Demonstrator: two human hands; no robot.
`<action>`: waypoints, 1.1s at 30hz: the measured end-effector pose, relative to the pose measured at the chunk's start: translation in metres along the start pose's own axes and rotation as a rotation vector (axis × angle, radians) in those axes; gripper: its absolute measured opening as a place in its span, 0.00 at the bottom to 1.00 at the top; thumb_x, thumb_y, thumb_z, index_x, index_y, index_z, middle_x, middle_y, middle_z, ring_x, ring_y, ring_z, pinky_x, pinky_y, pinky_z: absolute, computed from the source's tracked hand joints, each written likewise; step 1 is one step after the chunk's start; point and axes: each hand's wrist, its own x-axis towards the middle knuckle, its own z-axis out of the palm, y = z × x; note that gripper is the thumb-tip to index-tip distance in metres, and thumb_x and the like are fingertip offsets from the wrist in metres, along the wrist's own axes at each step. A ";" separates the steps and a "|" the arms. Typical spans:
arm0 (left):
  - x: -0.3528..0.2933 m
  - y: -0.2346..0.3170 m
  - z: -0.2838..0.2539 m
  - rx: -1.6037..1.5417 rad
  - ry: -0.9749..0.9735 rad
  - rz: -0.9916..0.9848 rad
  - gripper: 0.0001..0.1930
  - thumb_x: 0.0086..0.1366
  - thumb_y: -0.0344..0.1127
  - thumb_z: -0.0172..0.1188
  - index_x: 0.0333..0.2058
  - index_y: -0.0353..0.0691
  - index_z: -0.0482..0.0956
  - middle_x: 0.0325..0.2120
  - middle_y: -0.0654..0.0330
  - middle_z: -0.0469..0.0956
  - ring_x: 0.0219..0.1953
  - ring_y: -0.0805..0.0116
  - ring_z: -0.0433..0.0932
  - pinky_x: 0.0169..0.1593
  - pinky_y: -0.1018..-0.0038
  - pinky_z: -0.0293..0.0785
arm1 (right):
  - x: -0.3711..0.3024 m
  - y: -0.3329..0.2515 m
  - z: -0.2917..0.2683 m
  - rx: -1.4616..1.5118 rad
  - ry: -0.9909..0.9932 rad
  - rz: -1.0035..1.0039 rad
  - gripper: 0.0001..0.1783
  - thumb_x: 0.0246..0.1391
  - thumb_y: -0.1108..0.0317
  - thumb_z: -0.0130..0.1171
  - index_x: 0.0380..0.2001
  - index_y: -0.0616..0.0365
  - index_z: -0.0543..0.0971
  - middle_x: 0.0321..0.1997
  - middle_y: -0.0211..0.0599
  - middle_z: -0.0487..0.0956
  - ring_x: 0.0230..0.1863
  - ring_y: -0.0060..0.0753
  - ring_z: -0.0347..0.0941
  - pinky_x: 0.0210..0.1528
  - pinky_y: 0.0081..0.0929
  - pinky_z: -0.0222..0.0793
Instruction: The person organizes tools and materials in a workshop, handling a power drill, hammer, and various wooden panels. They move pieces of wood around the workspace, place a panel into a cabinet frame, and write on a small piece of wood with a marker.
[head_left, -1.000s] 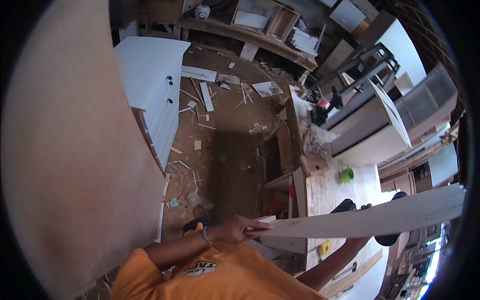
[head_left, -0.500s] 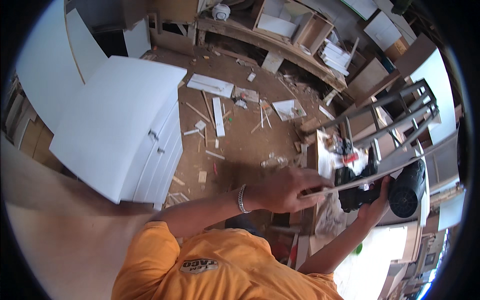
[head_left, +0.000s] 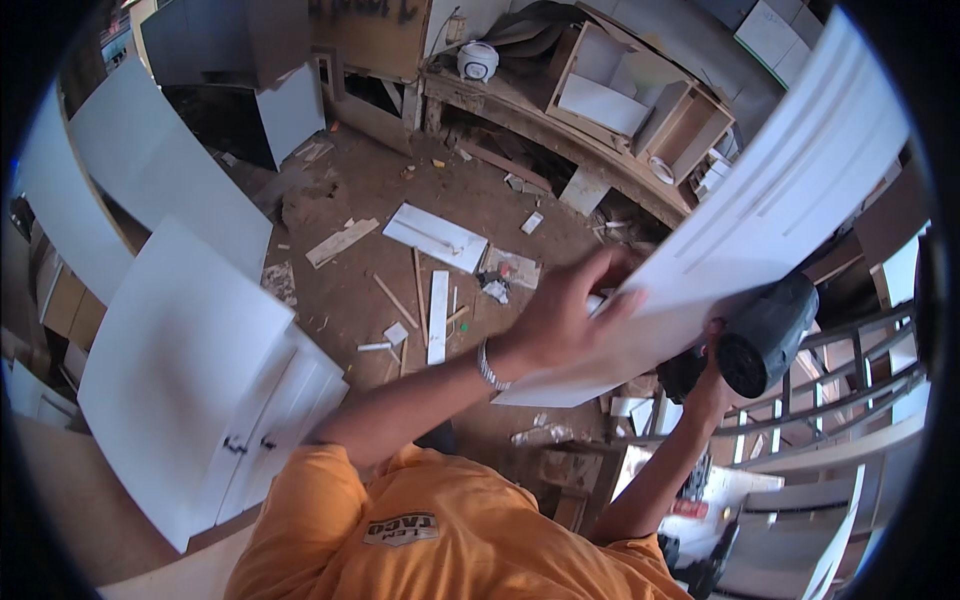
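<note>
My left hand [head_left: 572, 312] is closed on the near edge of a long white grooved panel [head_left: 775, 170], thumb on one side and fingers partly behind it. The panel stands tilted, reaching from mid-picture to the upper right. In my right hand [head_left: 708, 385] is a black power tool [head_left: 765, 335] with a round, vented end; its kind is not clear. The tool is close beside the panel's underside, and I cannot tell whether they touch. Part of the right hand's grip is hidden by the tool.
A white cabinet [head_left: 190, 370] with dark handles stands at the left. Wood offcuts and a white board [head_left: 435, 238] litter the dirt floor. A wooden bench [head_left: 560, 130] at the back holds a white rice cooker [head_left: 477, 62] and open drawer boxes. A grey ladder-like frame [head_left: 830, 375] is at right.
The panel, seen edge-on before, has swung up and now shows its broad grooved face. My left hand still grips its edge; the power tool stays in my right hand. The view has turned left.
</note>
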 end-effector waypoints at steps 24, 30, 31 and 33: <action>0.606 -0.353 -0.289 0.133 0.506 0.140 0.22 0.66 0.37 0.64 0.52 0.25 0.75 0.47 0.51 0.80 0.45 0.64 0.80 0.49 0.69 0.77 | 0.220 0.479 0.549 -0.047 -0.471 0.272 0.28 0.56 0.60 0.63 0.55 0.67 0.73 0.55 0.48 0.78 0.57 0.42 0.73 0.62 0.37 0.65; 0.625 -0.386 -0.411 0.636 0.843 -0.040 0.27 0.65 0.41 0.67 0.55 0.27 0.74 0.49 0.48 0.80 0.51 0.63 0.78 0.56 0.70 0.71 | 0.209 0.531 0.641 -0.064 -0.577 0.202 0.23 0.57 0.68 0.58 0.55 0.62 0.74 0.54 0.40 0.78 0.55 0.37 0.73 0.60 0.35 0.66; 0.632 -0.380 -0.406 0.662 0.822 -0.147 0.29 0.64 0.42 0.67 0.57 0.27 0.73 0.50 0.48 0.80 0.52 0.63 0.77 0.58 0.70 0.69 | 0.214 0.546 0.642 -0.089 -0.596 0.242 0.22 0.57 0.68 0.58 0.55 0.63 0.75 0.53 0.41 0.78 0.54 0.38 0.73 0.59 0.36 0.66; 0.647 -0.398 -0.438 0.778 0.847 -0.272 0.31 0.64 0.43 0.68 0.58 0.28 0.73 0.47 0.47 0.80 0.49 0.63 0.78 0.56 0.69 0.70 | 0.213 0.559 0.678 -0.115 -0.585 0.306 0.22 0.57 0.66 0.58 0.54 0.63 0.76 0.52 0.43 0.79 0.53 0.39 0.74 0.59 0.36 0.66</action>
